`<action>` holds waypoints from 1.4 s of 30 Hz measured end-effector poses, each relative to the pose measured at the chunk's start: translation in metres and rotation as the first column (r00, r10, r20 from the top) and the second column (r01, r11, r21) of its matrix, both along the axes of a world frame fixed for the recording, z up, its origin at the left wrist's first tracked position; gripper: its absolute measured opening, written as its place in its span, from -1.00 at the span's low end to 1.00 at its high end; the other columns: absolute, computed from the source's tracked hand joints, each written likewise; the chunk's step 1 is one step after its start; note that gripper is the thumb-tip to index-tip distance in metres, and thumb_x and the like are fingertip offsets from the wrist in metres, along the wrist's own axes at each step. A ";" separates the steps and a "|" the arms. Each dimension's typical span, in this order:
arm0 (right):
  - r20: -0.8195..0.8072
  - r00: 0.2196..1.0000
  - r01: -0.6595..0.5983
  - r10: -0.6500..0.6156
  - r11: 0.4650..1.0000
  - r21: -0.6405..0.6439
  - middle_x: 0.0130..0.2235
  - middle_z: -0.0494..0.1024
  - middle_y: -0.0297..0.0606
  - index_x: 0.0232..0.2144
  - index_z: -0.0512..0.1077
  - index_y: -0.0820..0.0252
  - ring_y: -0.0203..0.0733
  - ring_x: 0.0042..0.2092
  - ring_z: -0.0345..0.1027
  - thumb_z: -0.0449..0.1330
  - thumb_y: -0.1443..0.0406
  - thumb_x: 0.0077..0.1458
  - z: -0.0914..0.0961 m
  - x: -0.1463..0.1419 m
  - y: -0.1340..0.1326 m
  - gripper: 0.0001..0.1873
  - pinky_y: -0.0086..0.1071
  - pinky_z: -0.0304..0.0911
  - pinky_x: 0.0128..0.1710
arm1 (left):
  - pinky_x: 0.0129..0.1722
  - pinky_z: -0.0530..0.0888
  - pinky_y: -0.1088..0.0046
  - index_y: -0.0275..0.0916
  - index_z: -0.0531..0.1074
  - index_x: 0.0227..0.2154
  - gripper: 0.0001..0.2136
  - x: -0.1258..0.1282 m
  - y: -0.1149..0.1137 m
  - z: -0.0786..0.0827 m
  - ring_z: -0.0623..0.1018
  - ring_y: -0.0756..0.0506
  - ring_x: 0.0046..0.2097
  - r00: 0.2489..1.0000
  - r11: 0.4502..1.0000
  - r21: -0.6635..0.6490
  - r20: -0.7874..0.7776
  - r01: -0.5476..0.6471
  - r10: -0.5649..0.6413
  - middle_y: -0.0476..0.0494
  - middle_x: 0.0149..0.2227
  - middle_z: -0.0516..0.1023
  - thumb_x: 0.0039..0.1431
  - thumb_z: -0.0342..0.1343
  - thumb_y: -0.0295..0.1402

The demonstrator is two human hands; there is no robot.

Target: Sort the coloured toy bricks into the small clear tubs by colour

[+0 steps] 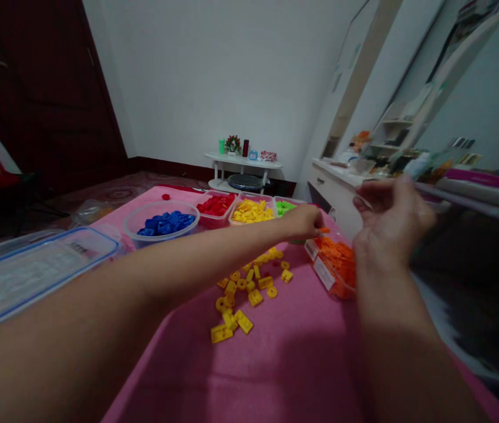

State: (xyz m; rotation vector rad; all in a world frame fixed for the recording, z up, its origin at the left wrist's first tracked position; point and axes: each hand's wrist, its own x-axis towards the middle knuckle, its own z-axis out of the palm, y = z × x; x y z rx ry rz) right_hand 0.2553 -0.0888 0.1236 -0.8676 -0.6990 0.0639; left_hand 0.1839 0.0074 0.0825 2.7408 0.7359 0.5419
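My left hand (304, 222) reaches across the table, its fingers closed on a small orange toy brick (324, 230). Just below and to the right, a clear tub of orange bricks (337, 261) stands at the table's right edge. My right hand (393, 217) is raised beside that tub, palm turned inward, fingers apart and somewhat blurred, with nothing visible in it. Loose yellow bricks (255, 298), some of them round, lie scattered on the pink tablecloth (276, 364) below my left forearm.
Tubs of blue (168, 223), red (216, 205), yellow (252, 210) and green bricks (285, 207) line the far side; my left hand partly hides the green. A blue-rimmed box (42, 270) sits at left. A cluttered dresser (341, 176) stands at right, a white shelf (243, 158) behind.
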 end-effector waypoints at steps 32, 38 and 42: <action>0.412 0.201 0.533 0.889 0.253 -0.808 -0.46 0.57 -0.36 -0.46 0.57 0.11 -0.34 -0.49 0.36 0.23 0.46 -0.24 -0.079 -0.066 0.014 -0.77 -0.51 0.09 -0.51 | -0.30 0.37 0.51 -0.31 0.56 -0.33 -0.77 -0.193 -0.030 -0.106 0.48 -0.03 -0.31 0.907 0.958 -0.219 0.336 -0.188 0.255 -0.12 -0.34 0.55 0.05 0.00 -0.53; 0.434 0.272 0.442 0.859 0.289 -0.849 -0.47 0.55 -0.34 -0.42 0.54 0.21 -0.35 -0.48 0.35 0.24 0.46 -0.22 -0.058 -0.045 0.015 -0.79 -0.54 0.11 -0.51 | -0.28 0.37 0.49 -0.32 0.57 -0.31 -0.77 -0.195 -0.029 -0.105 0.48 -0.04 -0.30 0.887 0.945 -0.256 0.359 -0.204 0.289 -0.14 -0.32 0.56 0.07 0.01 -0.50; 0.663 0.398 0.502 0.634 0.455 -0.735 -0.46 0.56 -0.27 -0.43 0.55 0.24 -0.29 -0.42 0.38 0.21 0.41 -0.15 -0.028 0.000 0.010 -0.85 -0.49 0.14 -0.46 | -0.27 0.38 0.49 -0.32 0.57 -0.30 -0.78 -0.196 -0.029 -0.104 0.49 -0.04 -0.29 0.880 0.937 -0.276 0.362 -0.213 0.306 -0.14 -0.31 0.56 0.07 0.02 -0.49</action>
